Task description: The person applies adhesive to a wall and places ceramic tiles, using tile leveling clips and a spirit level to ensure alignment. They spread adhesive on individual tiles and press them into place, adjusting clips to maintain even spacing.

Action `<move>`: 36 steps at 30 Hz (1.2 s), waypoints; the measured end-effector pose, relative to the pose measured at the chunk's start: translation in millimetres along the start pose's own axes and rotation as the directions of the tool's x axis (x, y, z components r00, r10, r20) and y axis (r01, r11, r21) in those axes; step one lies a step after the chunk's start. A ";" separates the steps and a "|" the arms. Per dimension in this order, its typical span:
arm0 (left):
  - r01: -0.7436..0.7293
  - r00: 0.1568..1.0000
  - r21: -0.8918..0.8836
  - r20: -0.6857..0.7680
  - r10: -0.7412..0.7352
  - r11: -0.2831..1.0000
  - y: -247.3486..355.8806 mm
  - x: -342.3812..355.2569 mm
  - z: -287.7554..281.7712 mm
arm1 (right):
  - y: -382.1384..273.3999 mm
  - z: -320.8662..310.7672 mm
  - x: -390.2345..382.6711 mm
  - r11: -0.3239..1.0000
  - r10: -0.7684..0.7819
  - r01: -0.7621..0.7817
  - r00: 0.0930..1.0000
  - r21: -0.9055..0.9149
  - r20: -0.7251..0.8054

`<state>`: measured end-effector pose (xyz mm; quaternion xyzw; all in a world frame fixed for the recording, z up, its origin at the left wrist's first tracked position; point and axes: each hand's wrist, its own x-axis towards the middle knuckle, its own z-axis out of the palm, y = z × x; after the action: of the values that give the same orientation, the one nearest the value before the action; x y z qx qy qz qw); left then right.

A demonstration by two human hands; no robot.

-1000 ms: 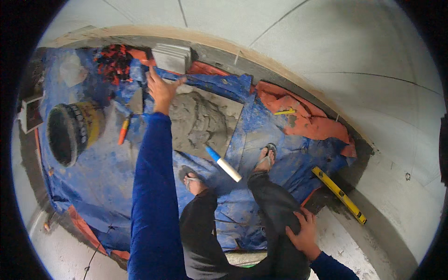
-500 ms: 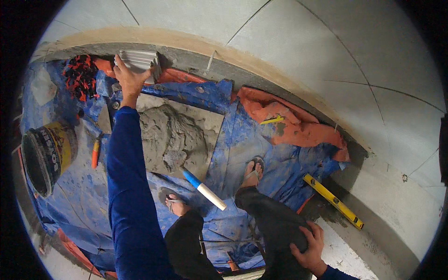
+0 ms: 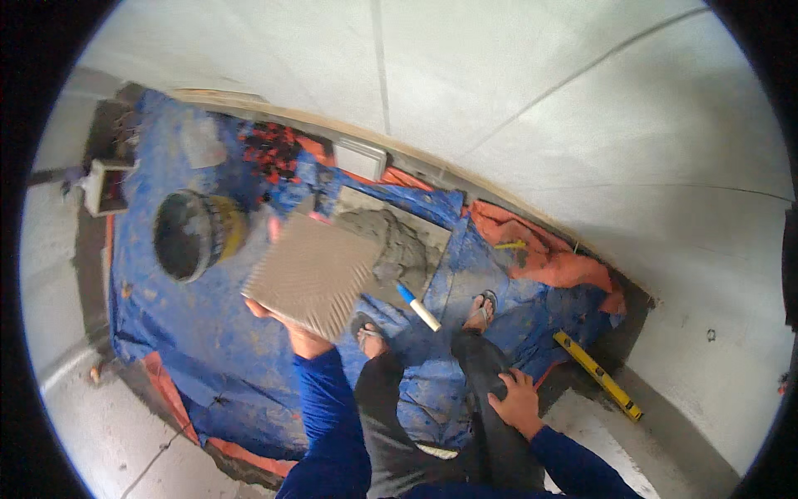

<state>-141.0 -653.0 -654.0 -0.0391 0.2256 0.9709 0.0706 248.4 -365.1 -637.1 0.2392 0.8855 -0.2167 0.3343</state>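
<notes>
My left hand (image 3: 301, 337) is closed on the lower edge of a square tile (image 3: 312, 270), holding it raised above the tarp. The tile's brownish, ridged back faces up. Behind it lies a mound of wet grey mortar (image 3: 391, 245) on a flat board (image 3: 437, 239), partly hidden by the tile. A tool with a blue and white handle (image 3: 418, 308) leans out of the mortar; its working end is hidden. Against the far wall sits a stack of tiles (image 3: 359, 158). My right hand (image 3: 517, 403) rests on my right knee, fingers spread and holding nothing.
A dark bucket (image 3: 184, 235) stands on the blue tarp (image 3: 166, 333) at left. Red and black pieces (image 3: 270, 152) lie near the wall. A yellow tool (image 3: 510, 245) is on the orange tarp fold (image 3: 549, 259). To the right lies a yellow spirit level (image 3: 598, 376).
My left hand has left the stack by the wall and come back toward me with a tile in it. The view has shifted left. My right hand stays on the knee.
</notes>
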 end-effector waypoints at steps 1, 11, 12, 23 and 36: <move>0.001 1.000 -0.150 0.028 0.003 0.989 10.0 -18.3 36.2 | -13.0 -5.2 -2.6 0.995 -0.094 0.091 0.993 -0.047 -0.069; 0.642 0.766 -0.056 0.011 -0.642 0.765 81.5 -118.0 317.8 | -221.5 -270.4 -147.4 0.644 -0.406 0.760 0.434 0.085 -0.804; 0.703 0.702 -0.055 -0.103 -0.705 0.709 77.8 -125.9 341.8 | -224.9 -293.6 -169.3 0.639 -0.391 0.753 0.495 0.158 -0.776; 0.294 0.863 0.575 0.184 -0.471 0.763 36.2 -225.7 534.6 | -99.0 -455.1 -280.6 -0.154 -0.001 0.792 0.597 0.591 -0.802; -0.035 0.895 0.533 0.394 -0.212 0.845 -48.8 -274.6 656.1 | 41.9 -578.1 -330.8 -0.009 -0.321 0.899 0.413 0.438 -0.852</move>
<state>108.7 -351.4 -58.2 0.1904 0.4592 0.8502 0.1733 209.0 -109.8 -21.7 -0.0234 0.6626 -0.7049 -0.2519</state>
